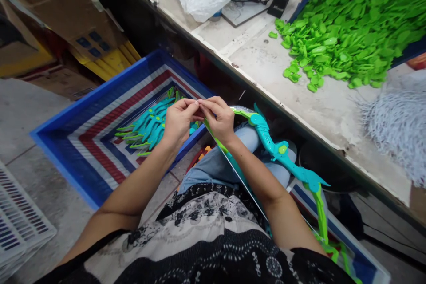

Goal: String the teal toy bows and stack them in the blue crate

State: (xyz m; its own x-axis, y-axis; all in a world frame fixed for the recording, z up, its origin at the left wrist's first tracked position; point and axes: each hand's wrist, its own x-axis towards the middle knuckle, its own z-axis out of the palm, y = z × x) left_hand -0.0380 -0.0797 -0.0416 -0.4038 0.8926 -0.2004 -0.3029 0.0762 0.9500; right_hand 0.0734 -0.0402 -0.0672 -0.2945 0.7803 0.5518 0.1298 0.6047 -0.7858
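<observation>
My left hand [179, 117] and my right hand [218, 117] meet fingertip to fingertip over my lap, both closed in a pinch. Between them is a small pale bit that looks like the end of the white bowstring [248, 186]; the fingers hide most of it. A teal and green toy bow [264, 135] lies across my knees, its upper green limb reaching my right hand. The string runs from the hands beneath my right forearm towards the bow's lower limb [321, 215]. A green and teal strip follows it, partly hidden by the arm.
On the left, a blue crate [63, 151] with a striped lining holds several teal and green bows [151, 120]. Green plastic pieces [349, 22] spill onto the workbench [229, 35]. White strings [396, 128] lie at its right. Cardboard boxes [63, 13] and a white basket [20, 217] stand left.
</observation>
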